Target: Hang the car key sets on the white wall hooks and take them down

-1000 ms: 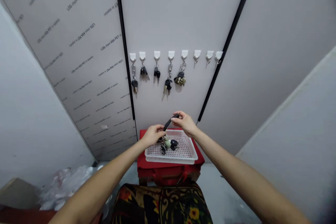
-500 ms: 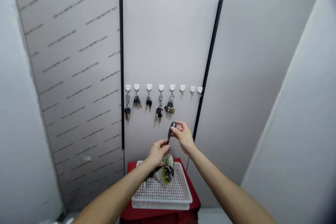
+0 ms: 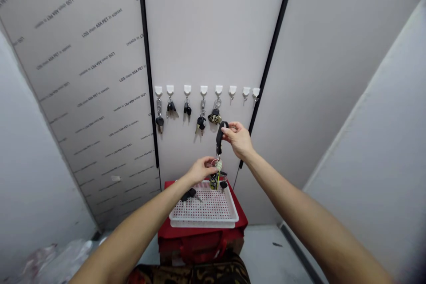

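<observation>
- The hands are apart, both at work on one bunch (image 3: 214,182). The right hand (image 3: 240,142) pinches the loop of its black strap (image 3: 219,140) between thumb and fingers; the left hand (image 3: 199,171) has thumb and fingers closed on the bunch lower down, by the pale charm (image 3: 218,165). Whether they grip charm or ring, I cannot tell.
- The bunch hangs below the strap, over the far side of the tray (image 3: 203,223); contact with the tray is too small to tell.
- The likeliest trouble, I judge, is a drop: the strap is held only near its loop, so if the right fingers slacken while the left hand lets go, everything could fall.
- The charm and keys dangle loosely together and could tangle, or catch the tray's far rim if swung low.
- The hung keys (image 3: 201,123) sit close above the right hand; a careless lift might knock the nearest set.
- Loose keys (image 3: 190,194) lie in the tray's left part, beneath the left forearm, which could brush them.
- The white, perforated tray rests on a red bag (image 3: 240,220), against a pale panel (image 3: 213,31) between black strips (image 3: 148,66).
- Eight white hooks (image 3: 203,90) cross the panel in a row, keys on the left five.
- Printed wall (image 3: 96,62) stands to the left, plastic bags (image 3: 61,259) on the floor (image 3: 262,248) below it.
</observation>
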The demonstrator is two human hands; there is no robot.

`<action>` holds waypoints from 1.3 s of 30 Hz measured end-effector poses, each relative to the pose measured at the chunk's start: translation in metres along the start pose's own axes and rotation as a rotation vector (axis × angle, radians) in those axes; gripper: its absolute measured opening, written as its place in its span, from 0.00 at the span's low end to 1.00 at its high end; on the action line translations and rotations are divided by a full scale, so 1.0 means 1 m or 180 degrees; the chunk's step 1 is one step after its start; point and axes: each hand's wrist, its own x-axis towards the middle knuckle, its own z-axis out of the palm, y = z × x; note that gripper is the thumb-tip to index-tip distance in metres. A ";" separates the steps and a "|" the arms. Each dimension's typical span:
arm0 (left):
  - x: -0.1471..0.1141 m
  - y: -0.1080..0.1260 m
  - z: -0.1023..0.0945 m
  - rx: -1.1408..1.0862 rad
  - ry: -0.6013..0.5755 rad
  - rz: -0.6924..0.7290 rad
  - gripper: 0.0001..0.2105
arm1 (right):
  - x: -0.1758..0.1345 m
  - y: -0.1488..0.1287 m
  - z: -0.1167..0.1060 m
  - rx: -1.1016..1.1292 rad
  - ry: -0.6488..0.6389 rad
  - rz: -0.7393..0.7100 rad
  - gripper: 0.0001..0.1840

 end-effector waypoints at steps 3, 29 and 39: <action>-0.002 -0.001 -0.004 -0.0127 -0.0026 -0.0089 0.11 | 0.001 0.000 0.000 0.0061 -0.0008 -0.0050 0.16; -0.020 -0.007 -0.039 -0.1562 0.0460 0.0087 0.07 | -0.044 0.050 -0.011 -0.0253 -0.0709 0.1161 0.11; -0.020 -0.022 -0.040 -0.2023 0.0737 -0.0086 0.05 | -0.085 0.093 -0.004 -0.1169 -0.1606 0.1137 0.12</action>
